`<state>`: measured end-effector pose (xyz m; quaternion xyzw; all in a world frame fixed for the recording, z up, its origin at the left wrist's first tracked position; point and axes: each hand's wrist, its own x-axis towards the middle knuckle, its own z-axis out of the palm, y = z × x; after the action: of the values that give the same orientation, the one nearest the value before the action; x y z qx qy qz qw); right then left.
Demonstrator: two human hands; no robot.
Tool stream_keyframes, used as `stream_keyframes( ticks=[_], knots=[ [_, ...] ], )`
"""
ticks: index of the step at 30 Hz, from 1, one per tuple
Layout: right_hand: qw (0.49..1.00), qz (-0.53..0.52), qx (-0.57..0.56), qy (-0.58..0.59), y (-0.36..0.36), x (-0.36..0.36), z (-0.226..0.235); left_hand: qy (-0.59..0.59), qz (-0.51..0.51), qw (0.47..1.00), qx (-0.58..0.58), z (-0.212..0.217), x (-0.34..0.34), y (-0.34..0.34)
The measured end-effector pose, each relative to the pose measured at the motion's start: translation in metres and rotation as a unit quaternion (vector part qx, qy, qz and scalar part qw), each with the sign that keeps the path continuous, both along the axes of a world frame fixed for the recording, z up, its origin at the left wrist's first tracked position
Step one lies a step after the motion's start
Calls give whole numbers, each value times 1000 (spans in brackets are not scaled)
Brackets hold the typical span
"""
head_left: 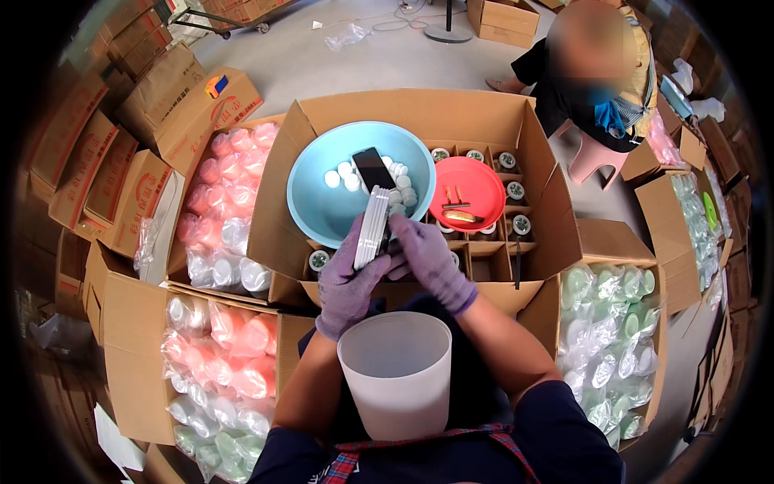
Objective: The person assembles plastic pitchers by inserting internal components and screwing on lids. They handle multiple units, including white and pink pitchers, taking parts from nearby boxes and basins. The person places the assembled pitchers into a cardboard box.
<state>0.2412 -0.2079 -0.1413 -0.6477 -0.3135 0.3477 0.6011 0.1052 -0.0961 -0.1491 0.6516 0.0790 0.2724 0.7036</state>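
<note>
My left hand (348, 282), in a purple glove, grips a stack of thin white discs (372, 227) held on edge over the open box. My right hand (427, 256), also purple-gloved, touches the right side of the stack, fingers curled against it. Just beyond them sits a light blue bowl (322, 206) holding several white caps and a black phone (373, 168). A white plastic bucket (399, 367) rests in my lap, below both hands.
A red plate (476, 184) with small items lies on a divided cardboard box (516, 121) of jars. Boxes of bagged pink containers (222, 202) stand left, greenish ones (609, 339) right. Another person (597, 73) sits on a pink stool at the far right.
</note>
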Motion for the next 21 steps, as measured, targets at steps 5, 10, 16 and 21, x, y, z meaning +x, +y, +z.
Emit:
stream_keyframes(
  ticks=[5,10,16,21],
  knots=[
    [907,-37,54,-416,-6,-12,-1,-89,-14,981,-173,-2,2,6],
    [993,7,-69,96,1,-1,14,-3,39,999,-9,-3,2,4],
    [920,-46,58,-385,2,-9,-11,-81,-9,984,-160,-1,4,5],
    [968,16,-75,237,9,3,-25,7,5,992,129,-30,18,22]
  ],
)
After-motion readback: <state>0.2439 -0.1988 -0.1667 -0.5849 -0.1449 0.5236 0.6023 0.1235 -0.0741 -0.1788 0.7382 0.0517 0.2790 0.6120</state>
